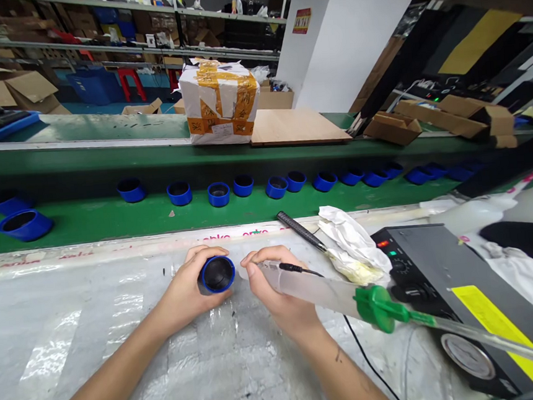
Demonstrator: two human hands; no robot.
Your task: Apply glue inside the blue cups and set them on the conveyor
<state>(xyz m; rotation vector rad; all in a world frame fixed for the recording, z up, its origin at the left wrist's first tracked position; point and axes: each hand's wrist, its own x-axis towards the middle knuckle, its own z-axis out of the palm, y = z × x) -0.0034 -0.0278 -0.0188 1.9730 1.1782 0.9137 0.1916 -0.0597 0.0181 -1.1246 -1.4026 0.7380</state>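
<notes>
Tilted toward me, a round blue-rimmed cup with a black inside is gripped by my left hand, thumb and fingers around its sides. My right hand is wrapped round a translucent glue-dispensing syringe. A green cap closes the back of the syringe, and a clear hose runs from it to the lower right. The syringe's front end points at the cup, a small gap away. A thin black cable with a plug lies along the barrel by my fingers.
A dispenser box with a dial and gauge stands at right. Near it lie a black-handled tool and crumpled white cloth. Several blue cups line the green ledge behind, below a taped white carton and wooden board.
</notes>
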